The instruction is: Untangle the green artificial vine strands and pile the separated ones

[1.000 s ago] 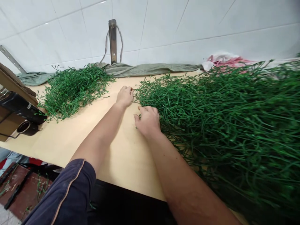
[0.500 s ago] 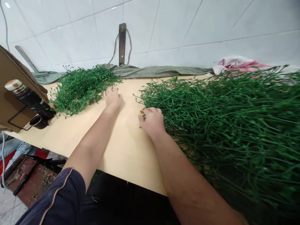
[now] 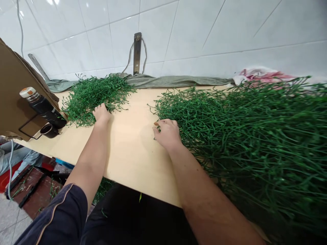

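Note:
Two heaps of thin green stems with small buds lie on the pale tabletop (image 3: 130, 143). At the front edge of the smaller left heap (image 3: 94, 95), my left hand (image 3: 101, 113) touches the stems; its fingertips are partly hidden, so its grip cannot be made out. The larger heap (image 3: 245, 129) fills the right side. My right hand (image 3: 167, 132) is at that heap's left end, its fingers curled and thumb near the index finger, closed round a few green stem tips.
A black flask (image 3: 46, 109) and a dark cup (image 3: 49, 130) stand at the left by a cardboard box (image 3: 17, 92). Grey-green cloth (image 3: 173, 81) runs along the tiled wall, with a pink and white cloth (image 3: 263, 75) at the right. A metal bracket (image 3: 137, 54) rises behind.
My left hand has moved left and slightly down, from the bare tabletop to the left heap's front edge. My right hand keeps its place at the right heap. The view has shifted slightly.

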### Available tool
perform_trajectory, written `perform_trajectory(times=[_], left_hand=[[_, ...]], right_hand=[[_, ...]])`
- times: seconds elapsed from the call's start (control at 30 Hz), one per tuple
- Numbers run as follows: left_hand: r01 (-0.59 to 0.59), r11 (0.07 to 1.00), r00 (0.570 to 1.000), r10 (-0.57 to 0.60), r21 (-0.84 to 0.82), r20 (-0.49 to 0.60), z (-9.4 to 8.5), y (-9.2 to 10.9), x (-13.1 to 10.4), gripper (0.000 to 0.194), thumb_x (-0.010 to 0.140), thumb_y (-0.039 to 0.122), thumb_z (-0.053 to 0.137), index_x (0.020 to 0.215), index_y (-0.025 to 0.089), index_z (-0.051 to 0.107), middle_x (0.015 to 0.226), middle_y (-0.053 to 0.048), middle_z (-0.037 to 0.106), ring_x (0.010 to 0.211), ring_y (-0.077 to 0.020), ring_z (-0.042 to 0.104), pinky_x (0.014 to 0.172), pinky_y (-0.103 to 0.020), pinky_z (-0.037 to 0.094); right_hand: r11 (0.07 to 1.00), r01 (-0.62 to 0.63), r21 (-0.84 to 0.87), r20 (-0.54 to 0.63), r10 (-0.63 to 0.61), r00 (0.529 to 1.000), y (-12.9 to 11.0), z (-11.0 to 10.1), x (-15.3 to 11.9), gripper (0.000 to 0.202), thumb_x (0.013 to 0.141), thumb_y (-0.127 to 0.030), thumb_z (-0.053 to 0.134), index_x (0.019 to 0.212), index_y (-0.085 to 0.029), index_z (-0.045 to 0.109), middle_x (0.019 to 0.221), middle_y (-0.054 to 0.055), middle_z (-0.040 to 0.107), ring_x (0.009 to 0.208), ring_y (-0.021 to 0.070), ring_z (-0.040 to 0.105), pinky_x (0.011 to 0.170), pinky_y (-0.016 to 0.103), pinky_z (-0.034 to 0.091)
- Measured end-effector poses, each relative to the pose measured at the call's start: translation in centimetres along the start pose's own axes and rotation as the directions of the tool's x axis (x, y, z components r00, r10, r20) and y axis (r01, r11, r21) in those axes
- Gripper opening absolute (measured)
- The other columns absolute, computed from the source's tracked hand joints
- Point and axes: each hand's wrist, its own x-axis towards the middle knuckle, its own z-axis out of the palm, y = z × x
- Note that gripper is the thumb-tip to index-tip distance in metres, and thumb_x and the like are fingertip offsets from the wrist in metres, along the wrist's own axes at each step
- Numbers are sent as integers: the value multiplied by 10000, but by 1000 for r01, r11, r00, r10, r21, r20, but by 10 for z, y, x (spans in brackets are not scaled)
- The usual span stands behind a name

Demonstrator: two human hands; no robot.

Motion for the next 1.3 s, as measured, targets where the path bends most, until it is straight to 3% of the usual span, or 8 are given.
perform_trajectory(times=[0.23,0.43,0.57,0.67,0.8,1.07,1.2,1.3], left_hand=[[-102,936,977,30,-338,-210,-4,9,10,384,890,313,332,1215,200,502,1120,-75,651,1052,-197,584,920,-328,416],[-271,885,909,105,-378,-404,-26,43,-7,451,899,242,275,1331,207,397,1402,-78,451,1306,-176,383,1076,-325,283],[-473,844,875,415,-254,-251,-14,70,-33,460,856,193,351,1302,201,464,1400,-74,461,1306,-175,388,1082,-340,265],[-654,736,746,666,-178,14,2,82,-49,433,829,173,379,1226,215,548,1355,-62,511,1257,-193,445,1058,-377,291],[-722,674,659,739,-157,141,2,90,-64,406,857,255,379,1214,194,563,1370,-91,485,1271,-230,430,1033,-407,336],[-652,747,752,659,-130,13,-46,61,-62,363,823,294,482,1157,193,585,1309,-88,508,1235,-219,446,1047,-351,342],[-538,842,825,537,-47,178,-38,26,-53,641,753,404,568,1333,174,420,1444,-133,343,1344,-272,316,1107,-389,265],[-515,857,808,491,-13,327,-19,13,-51,724,754,454,536,1382,148,348,1458,-146,326,1335,-302,324,1119,-419,229]], right_hand=[[1000,-1,-28,2,1,1000,2,3,1,329,806,-250,460,1028,-116,663,1097,125,598,1038,272,444,910,375,371],[999,41,-25,-33,-42,999,7,9,2,309,798,-242,465,1000,-119,663,1080,144,606,1034,277,462,881,416,387],[998,56,-22,-45,-57,997,9,11,2,299,797,-243,468,987,-123,665,1066,147,610,1022,279,475,871,428,396],[999,43,-30,-39,-44,998,8,10,3,299,796,-250,479,991,-124,667,1071,149,606,1024,281,470,873,424,396],[999,28,-37,-17,-29,999,5,6,3,307,801,-254,472,1001,-124,666,1078,149,602,1028,284,462,866,414,398],[1000,19,-19,-14,-19,1000,1,4,2,305,796,-256,481,1006,-135,666,1080,144,598,1027,281,453,887,416,398],[999,32,-26,-28,-33,999,1,6,1,300,790,-257,482,991,-139,669,1067,143,598,1013,279,455,878,417,400],[998,32,-49,-21,-33,999,2,7,1,302,788,-257,488,998,-134,667,1065,145,600,1014,282,459,872,416,401]])
